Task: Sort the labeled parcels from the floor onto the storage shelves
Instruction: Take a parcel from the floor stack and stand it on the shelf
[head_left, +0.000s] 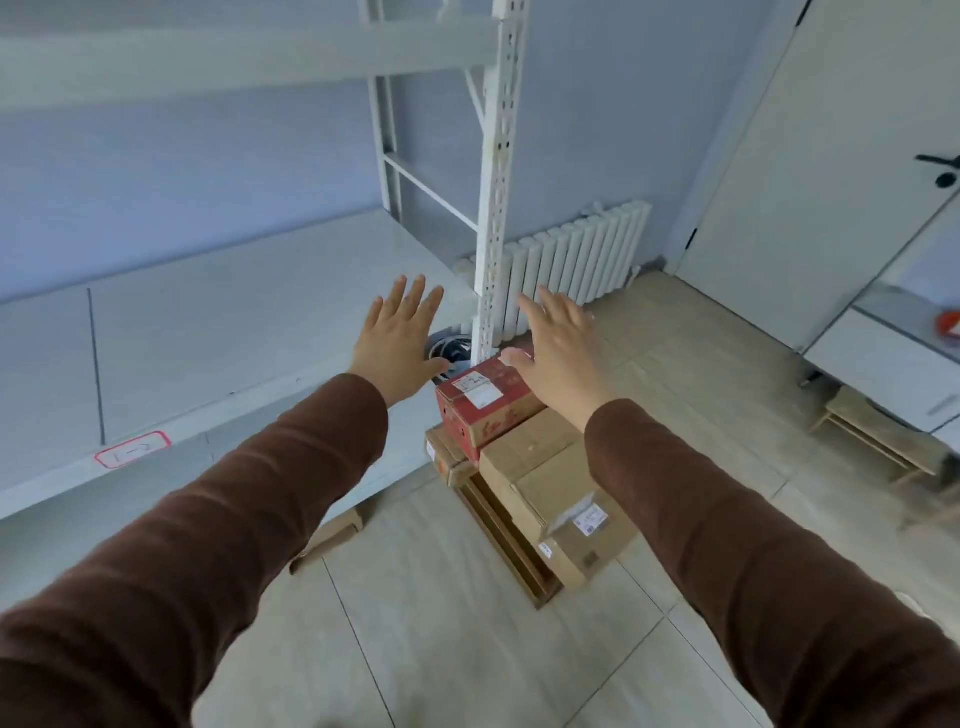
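A red parcel (485, 402) with a white label tops a stack of brown cardboard parcels (545, 483) on the floor by the shelf's corner post. My left hand (400, 338) hovers with straight, spread fingers to the red parcel's left, above the shelf edge. My right hand (563, 353) is stretched out flat over the parcel's right side, its thumb near the top far corner; whether it touches is unclear. Both hands hold nothing. The white storage shelf (234, 322) spreads to the left, with a red-framed tag (132, 449) on its front edge.
The perforated white post (496, 208) rises just behind the stack. A white radiator (576, 260) lines the far wall. A flat brown box (332, 535) lies under the shelf. At right are a white door (831, 156), a white cabinet (883, 374) and a low wooden stool (883, 436).
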